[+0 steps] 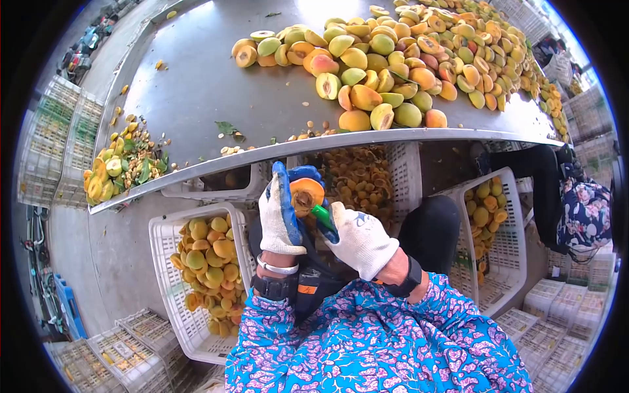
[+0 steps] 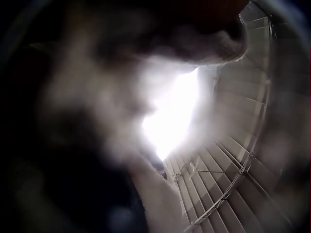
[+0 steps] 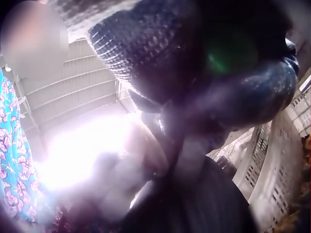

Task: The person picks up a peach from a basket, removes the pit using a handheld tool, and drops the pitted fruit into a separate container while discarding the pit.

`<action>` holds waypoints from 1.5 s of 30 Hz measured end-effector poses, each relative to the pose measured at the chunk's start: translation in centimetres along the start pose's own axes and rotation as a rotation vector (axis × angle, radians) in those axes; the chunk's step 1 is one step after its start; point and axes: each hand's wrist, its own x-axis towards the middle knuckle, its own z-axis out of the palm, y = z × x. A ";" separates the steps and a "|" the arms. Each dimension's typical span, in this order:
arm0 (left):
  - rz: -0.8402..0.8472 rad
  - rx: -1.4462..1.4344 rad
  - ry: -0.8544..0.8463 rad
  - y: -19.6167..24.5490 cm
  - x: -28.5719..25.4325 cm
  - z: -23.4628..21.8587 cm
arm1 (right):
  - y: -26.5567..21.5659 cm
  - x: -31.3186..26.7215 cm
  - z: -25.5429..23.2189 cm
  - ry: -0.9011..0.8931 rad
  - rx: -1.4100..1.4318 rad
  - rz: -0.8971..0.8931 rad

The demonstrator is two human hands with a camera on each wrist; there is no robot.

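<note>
In the head view my left hand (image 1: 278,219), in a white glove with blue coated fingers, holds an apricot half (image 1: 306,196). Its orange cut face with a brown middle is turned up. My right hand (image 1: 363,241), gloved alike, grips a tool by its green handle (image 1: 321,215), the front end close against the cut face; the working tip is hidden. In the right wrist view, dark coated fingers (image 3: 248,97) curl round the green handle (image 3: 221,60). The left wrist view is mostly blur and glare.
A metal table (image 1: 196,78) ahead bears a large heap of halved apricots (image 1: 406,72). Scraps and pits (image 1: 131,157) lie at its left corner. Fruit-filled crates stand left (image 1: 160,245) and right (image 1: 514,249) of the lap; another (image 1: 406,173) sits under the table edge.
</note>
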 end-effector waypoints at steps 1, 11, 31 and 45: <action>0.026 0.004 0.008 0.0 0.0 0.2 | 0.0 0.1 0.1 0.001 0.007 0.007; -0.078 0.046 0.018 -1.5 1.7 0.6 | 2.5 1.3 2.2 -0.060 0.067 0.059; 0.022 -0.195 0.025 -1.2 1.3 0.4 | -0.1 2.0 1.7 -0.073 0.263 0.122; 0.054 0.173 -0.014 -1.7 1.6 1.3 | 2.1 1.1 0.5 -0.229 0.378 0.066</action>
